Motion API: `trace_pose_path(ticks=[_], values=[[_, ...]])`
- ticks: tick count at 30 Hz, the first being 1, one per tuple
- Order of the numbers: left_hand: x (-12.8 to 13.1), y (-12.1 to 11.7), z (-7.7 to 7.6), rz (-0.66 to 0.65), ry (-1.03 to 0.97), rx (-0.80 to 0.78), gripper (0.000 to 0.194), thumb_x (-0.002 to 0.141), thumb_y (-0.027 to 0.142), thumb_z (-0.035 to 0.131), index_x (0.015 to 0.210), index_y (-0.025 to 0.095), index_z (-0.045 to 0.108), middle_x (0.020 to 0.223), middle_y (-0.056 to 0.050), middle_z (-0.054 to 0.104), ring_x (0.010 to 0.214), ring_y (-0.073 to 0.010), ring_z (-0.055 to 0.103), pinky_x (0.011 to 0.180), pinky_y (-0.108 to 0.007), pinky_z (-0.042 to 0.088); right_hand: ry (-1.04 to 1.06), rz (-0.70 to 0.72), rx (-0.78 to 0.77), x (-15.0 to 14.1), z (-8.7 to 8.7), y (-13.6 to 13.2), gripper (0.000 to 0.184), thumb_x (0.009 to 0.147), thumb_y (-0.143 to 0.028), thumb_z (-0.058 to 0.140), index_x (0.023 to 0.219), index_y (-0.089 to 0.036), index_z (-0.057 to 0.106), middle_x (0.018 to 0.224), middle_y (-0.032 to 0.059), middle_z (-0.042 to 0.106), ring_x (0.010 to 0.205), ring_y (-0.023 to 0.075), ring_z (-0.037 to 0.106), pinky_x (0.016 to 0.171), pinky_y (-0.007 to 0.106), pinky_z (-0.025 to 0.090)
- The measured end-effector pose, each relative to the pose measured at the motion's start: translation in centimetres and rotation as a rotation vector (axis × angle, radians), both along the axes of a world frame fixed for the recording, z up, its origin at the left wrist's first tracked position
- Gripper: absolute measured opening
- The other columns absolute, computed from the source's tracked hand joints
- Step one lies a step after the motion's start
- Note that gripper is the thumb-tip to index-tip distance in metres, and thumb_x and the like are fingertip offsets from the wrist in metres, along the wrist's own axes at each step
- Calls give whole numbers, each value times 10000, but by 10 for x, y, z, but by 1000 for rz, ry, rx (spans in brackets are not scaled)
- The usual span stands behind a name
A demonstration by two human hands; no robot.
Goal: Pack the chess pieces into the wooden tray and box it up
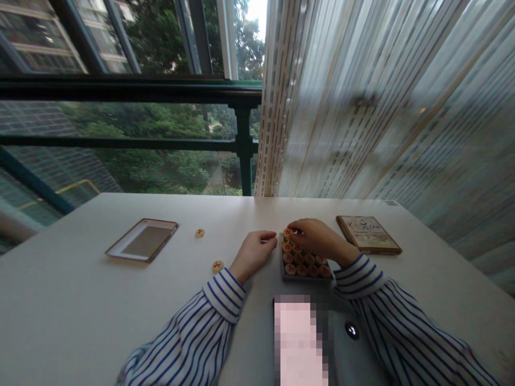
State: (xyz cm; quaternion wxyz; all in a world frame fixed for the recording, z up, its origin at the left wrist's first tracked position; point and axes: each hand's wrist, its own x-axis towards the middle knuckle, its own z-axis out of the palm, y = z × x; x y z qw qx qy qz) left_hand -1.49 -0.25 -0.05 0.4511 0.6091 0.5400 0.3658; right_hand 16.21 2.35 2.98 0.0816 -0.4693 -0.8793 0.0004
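A shallow tray (308, 277) holds round wooden Chinese chess pieces (298, 258) with red characters, set in rows. My right hand (316, 236) reaches over the back of the tray, its fingertips pinching a chess piece (287, 232) at the far left corner. Just left of the tray, my left hand (255, 252) rests close to the table, thumb and fingers pointing at the tray's side with a small gap between them and nothing visible in them. Two loose chess pieces lie farther left: one piece (218, 266) near my left cuff, another piece (200, 232) farther back. My right hand hides part of the tray.
A shallow open box lid (145, 240) lies on the white table (72, 300) at left. At right is a flat patterned box (369, 234). A phone with a blurred screen (300, 343) lies nearest me, beside a small dark oval object (352, 330). Curtain and window stand behind.
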Motion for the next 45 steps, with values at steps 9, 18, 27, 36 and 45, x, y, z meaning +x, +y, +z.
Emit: trace_pose_path(ticks=[9, 18, 27, 36, 45], values=[[0, 1, -3, -26, 56, 19, 372, 739, 220, 519, 1057, 49, 612, 986, -142, 666, 831, -191, 626, 773, -290, 474, -122, -34, -22, 0, -5, 1, 293, 835, -313, 427, 1005, -194, 635, 929, 72, 678, 847, 193, 611, 696, 256, 392], [-1, -1, -3, -14, 69, 44, 351, 722, 217, 533, 1026, 74, 635, 1015, -138, 659, 875, -206, 616, 808, -308, 456, -147, -29, -21, 0, -6, 0, 291, 845, -327, 419, 988, -208, 643, 910, 71, 684, 835, 200, 618, 680, 266, 395], [-2, 0, -8, -65, 139, 66, 372, 733, 232, 505, 1048, 75, 627, 1045, -139, 647, 929, -222, 601, 839, -315, 434, -163, -3, -1, 2, -10, 1, 310, 856, -351, 396, 971, -213, 649, 887, 68, 687, 811, 202, 622, 660, 272, 396], [-2, 0, -11, -102, 139, 90, 343, 732, 237, 495, 1013, 117, 653, 1002, -102, 670, 911, -210, 605, 809, -290, 442, -184, -11, -1, 1, -7, 0, 306, 856, -354, 396, 941, -217, 657, 875, 69, 687, 802, 209, 625, 644, 286, 393], [-2, 0, -13, -126, 138, 110, 337, 734, 249, 494, 997, 118, 661, 971, -103, 677, 886, -208, 602, 776, -287, 442, -199, -25, -17, 0, -6, -1, 307, 854, -351, 400, 968, -216, 652, 903, 79, 684, 822, 207, 622, 664, 289, 392]])
